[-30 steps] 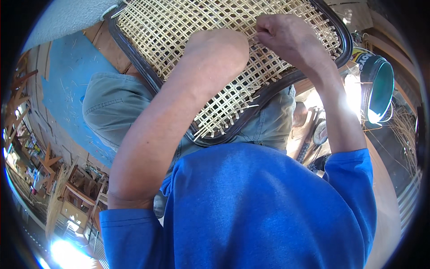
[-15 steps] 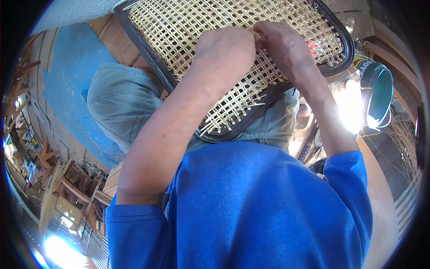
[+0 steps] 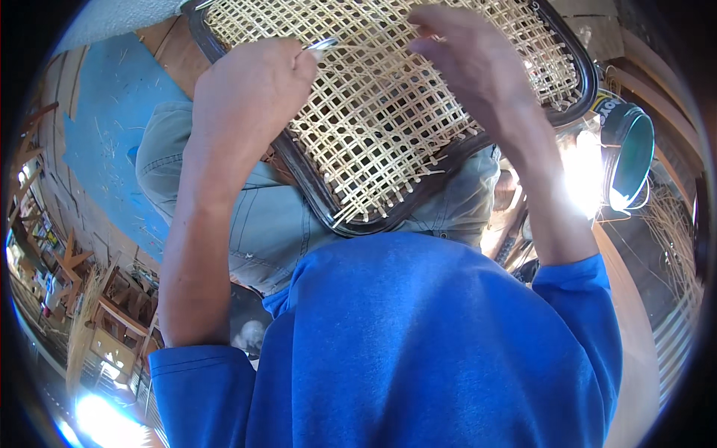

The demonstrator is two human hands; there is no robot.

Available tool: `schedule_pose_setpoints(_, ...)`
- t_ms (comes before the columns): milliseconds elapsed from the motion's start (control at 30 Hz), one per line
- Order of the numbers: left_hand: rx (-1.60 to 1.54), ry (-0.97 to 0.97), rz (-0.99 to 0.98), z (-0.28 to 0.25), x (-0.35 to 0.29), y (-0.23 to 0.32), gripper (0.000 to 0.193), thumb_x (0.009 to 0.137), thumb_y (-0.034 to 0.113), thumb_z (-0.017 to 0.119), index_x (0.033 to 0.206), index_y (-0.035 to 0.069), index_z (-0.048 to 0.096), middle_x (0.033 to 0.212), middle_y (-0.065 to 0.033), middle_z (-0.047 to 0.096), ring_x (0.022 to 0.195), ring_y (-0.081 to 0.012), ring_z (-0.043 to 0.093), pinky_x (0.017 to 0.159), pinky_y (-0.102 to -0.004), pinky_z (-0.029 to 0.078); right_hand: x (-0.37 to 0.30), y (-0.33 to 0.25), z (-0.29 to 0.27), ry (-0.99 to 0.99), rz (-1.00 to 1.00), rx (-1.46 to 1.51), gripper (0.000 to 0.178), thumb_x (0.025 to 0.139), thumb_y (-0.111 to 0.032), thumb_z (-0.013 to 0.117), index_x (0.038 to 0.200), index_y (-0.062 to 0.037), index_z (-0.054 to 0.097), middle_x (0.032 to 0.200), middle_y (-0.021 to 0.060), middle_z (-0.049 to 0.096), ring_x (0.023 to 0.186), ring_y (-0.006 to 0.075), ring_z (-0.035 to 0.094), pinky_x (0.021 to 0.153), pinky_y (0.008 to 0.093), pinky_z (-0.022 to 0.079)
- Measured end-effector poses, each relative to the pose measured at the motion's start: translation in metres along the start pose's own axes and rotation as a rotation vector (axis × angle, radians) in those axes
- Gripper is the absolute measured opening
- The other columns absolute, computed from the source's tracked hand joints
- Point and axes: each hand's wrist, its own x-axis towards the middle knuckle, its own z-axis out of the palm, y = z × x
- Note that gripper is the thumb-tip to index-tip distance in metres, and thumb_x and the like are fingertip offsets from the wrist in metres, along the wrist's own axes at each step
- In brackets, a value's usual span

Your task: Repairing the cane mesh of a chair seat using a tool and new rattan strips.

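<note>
A dark curved seat frame filled with pale woven cane mesh rests on my lap. My left hand is closed over the mesh near its upper left, gripping a small metal tool whose shiny tip sticks out past my fingers. My right hand hovers over the upper middle of the weave, its fingers pinched on a thin cane strand. Loose strand ends poke out along the frame's lower edge.
A teal-lined tin can stands at the right beside the frame. A blue mat lies on the floor at the left. Wooden chair frames and bundles of cane fill the lower left. My blue shirt covers the bottom.
My hands have drawn apart: the left slid leftward along the weave and the right stayed near the top. The view has tilted so the frame sits closer and larger.
</note>
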Motion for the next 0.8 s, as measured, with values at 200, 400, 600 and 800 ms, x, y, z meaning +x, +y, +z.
schedule_pose_setpoints(200, -0.057, -0.069, 0.136, 0.005, 0.005, 0.026, 0.027, 0.082, 0.02, 0.046, 0.076, 0.003, 0.066, 0.079, -0.0172, 0.065, 0.077, -0.0328, 0.064, 0.069, -0.0432, 0.05, 0.003, 0.002, -0.004, -0.271, 0.293, 0.387, 0.022, 0.089, -0.025, 0.058, 0.09, -0.0028, 0.061, 0.07, 0.006, 0.057, 0.067, 0.0139, 0.056, 0.064, 0.0297, 0.046)
schedule_pose_setpoints(400, 0.014, -0.204, 0.315, 0.008, 0.015, 0.051, 0.02, 0.077, 0.011, 0.05, 0.079, 0.003, 0.068, 0.081, -0.0144, 0.067, 0.078, -0.0292, 0.066, 0.068, -0.0405, 0.052, -0.009, 0.025, 0.004, -0.081, 0.061, 0.307, 0.015, 0.084, -0.016, 0.058, 0.083, -0.0016, 0.058, 0.081, 0.0078, 0.056, 0.067, 0.0148, 0.052, 0.061, 0.0323, 0.044)
schedule_pose_setpoints(600, -0.064, -0.264, 0.324, 0.018, 0.026, 0.059, 0.024, 0.078, 0.015, 0.049, 0.079, -0.001, 0.066, 0.08, -0.021, 0.064, 0.077, -0.0347, 0.064, 0.072, -0.0441, 0.05, 0.014, 0.023, -0.007, -0.233, 0.208, 0.217, 0.008, 0.079, -0.008, 0.055, 0.08, -0.0003, 0.054, 0.081, 0.0105, 0.054, 0.069, 0.0217, 0.055, 0.065, 0.0345, 0.045)
schedule_pose_setpoints(800, -0.068, -0.121, 0.299, 0.035, 0.01, 0.063, 0.016, 0.076, 0.008, 0.054, 0.084, 0.001, 0.067, 0.082, -0.0148, 0.067, 0.079, -0.0269, 0.067, 0.069, -0.0355, 0.053, 0.016, 0.04, 0.011, -0.308, -0.038, 0.025, 0.01, 0.08, -0.01, 0.058, 0.081, -0.0006, 0.057, 0.087, 0.0121, 0.057, 0.08, 0.0281, 0.056, 0.073, 0.0389, 0.046)
